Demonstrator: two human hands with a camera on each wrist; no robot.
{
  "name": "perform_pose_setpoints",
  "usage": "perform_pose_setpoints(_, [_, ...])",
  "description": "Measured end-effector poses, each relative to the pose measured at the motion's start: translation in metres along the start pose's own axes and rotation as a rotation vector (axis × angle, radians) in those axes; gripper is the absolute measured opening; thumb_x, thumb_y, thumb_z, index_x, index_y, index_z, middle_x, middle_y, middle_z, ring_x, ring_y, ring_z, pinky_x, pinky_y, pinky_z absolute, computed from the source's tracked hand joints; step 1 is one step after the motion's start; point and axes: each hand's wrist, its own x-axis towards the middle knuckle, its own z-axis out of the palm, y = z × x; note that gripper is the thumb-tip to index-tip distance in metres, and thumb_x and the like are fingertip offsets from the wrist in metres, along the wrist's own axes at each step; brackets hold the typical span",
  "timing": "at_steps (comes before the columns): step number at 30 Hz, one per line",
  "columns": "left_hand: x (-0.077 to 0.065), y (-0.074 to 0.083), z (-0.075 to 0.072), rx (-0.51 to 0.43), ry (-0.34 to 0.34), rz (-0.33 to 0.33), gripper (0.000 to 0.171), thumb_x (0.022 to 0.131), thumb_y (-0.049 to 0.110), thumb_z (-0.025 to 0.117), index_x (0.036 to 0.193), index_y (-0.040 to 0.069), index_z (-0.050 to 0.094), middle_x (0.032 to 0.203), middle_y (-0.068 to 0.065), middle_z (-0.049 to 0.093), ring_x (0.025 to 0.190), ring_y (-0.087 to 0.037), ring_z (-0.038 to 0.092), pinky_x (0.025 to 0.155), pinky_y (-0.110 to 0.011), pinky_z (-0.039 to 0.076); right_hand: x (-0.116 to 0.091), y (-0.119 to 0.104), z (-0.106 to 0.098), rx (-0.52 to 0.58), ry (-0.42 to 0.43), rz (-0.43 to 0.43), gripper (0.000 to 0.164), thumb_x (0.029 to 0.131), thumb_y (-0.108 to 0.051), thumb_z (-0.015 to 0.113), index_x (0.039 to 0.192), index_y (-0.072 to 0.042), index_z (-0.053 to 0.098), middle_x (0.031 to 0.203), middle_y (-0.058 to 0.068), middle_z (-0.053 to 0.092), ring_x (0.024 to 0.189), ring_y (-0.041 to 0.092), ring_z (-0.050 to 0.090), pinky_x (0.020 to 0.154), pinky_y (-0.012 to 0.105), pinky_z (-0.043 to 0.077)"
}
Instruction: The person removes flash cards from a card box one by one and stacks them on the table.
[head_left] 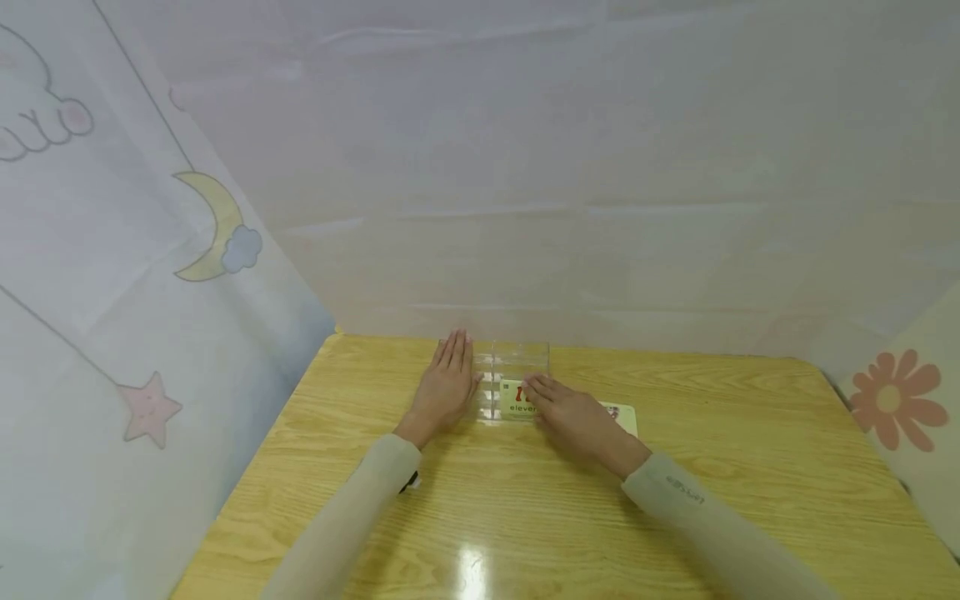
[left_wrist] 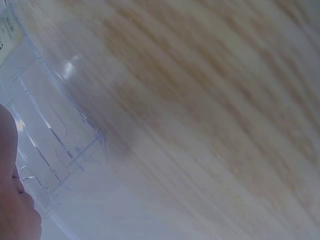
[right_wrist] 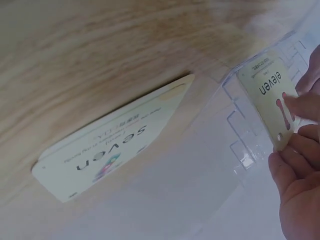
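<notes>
A clear plastic box [head_left: 521, 360] with inner dividers lies at the back of the table. Along its left side, my left hand [head_left: 444, 392] rests with fingers straight and pointing away, the thumb at the box edge. My right hand [head_left: 573, 417] pinches a pale yellow card [right_wrist: 267, 92] printed "eleven" between thumb and fingers, over the right part of the box. In the right wrist view, a small stack of cards [right_wrist: 120, 135], the top one reading "seven", lies on the table beside the box. In the head view the right hand partly covers both the held card and this stack.
The wooden table [head_left: 480, 500] meets a pale cloth backdrop [head_left: 480, 208] just behind the box. More cloth with printed drawings hangs on the left and right sides. Something dark [head_left: 409, 482] shows at the left cuff.
</notes>
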Motion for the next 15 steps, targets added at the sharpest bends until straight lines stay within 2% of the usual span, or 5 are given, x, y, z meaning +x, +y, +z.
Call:
perform_pose_setpoints(5, [-0.0012,0.0003,0.0008,-0.021,-0.017,-0.007,0.072,0.116,0.042,0.029,0.165,-0.007,0.012,0.175,-0.026,0.013,0.166,-0.037,0.012,0.137,-0.049,0.012,0.0018,0.0029,-0.0006,0.091,0.089,0.028,0.048,0.092,0.002,0.076,0.139,-0.006,0.068,0.145,0.012,0.066,0.127,0.026,0.07,0.092,0.035,0.064])
perform_pose_setpoints(8, [-0.001,0.0002,0.0007,-0.019,-0.003,-0.002,0.071,0.115,0.041,0.031,0.165,-0.007,0.017,0.175,-0.027,0.015,0.165,-0.038,0.015,0.137,-0.049,0.015,0.0035,0.0049,-0.0014,0.19,0.104,0.06,0.046,0.093,0.004,0.075,0.137,-0.007,0.07,0.141,0.011,0.069,0.121,0.025,0.073,0.094,0.036,0.064])
perform_pose_setpoints(11, [-0.0003,-0.0001,-0.0011,-0.019,0.008,0.004,0.07,0.115,0.04,0.035,0.164,-0.009,0.021,0.174,-0.028,0.017,0.164,-0.039,0.018,0.136,-0.05,0.019,0.0051,0.0065,-0.0031,0.278,0.119,0.095,0.044,0.094,0.005,0.073,0.136,-0.007,0.071,0.137,0.011,0.073,0.112,0.025,0.077,0.087,0.035,0.066])
perform_pose_setpoints(12, [-0.0002,-0.0002,-0.0016,-0.019,0.006,0.004,0.07,0.115,0.04,0.036,0.164,-0.009,0.022,0.174,-0.028,0.017,0.164,-0.039,0.018,0.136,-0.05,0.019,0.0053,0.0069,-0.0037,0.31,0.119,0.105,0.043,0.094,0.005,0.072,0.136,-0.007,0.071,0.136,0.011,0.073,0.102,0.023,0.079,0.082,0.033,0.066])
perform_pose_setpoints(15, [-0.0005,0.0,-0.0033,-0.013,-0.003,0.002,0.071,0.115,0.04,0.036,0.164,-0.008,0.021,0.174,-0.027,0.017,0.165,-0.039,0.017,0.136,-0.049,0.018,0.006,0.0079,-0.0055,0.371,0.111,0.131,0.041,0.097,0.005,0.068,0.136,-0.007,0.071,0.135,0.011,0.074,0.081,0.019,0.075,0.066,0.027,0.053])
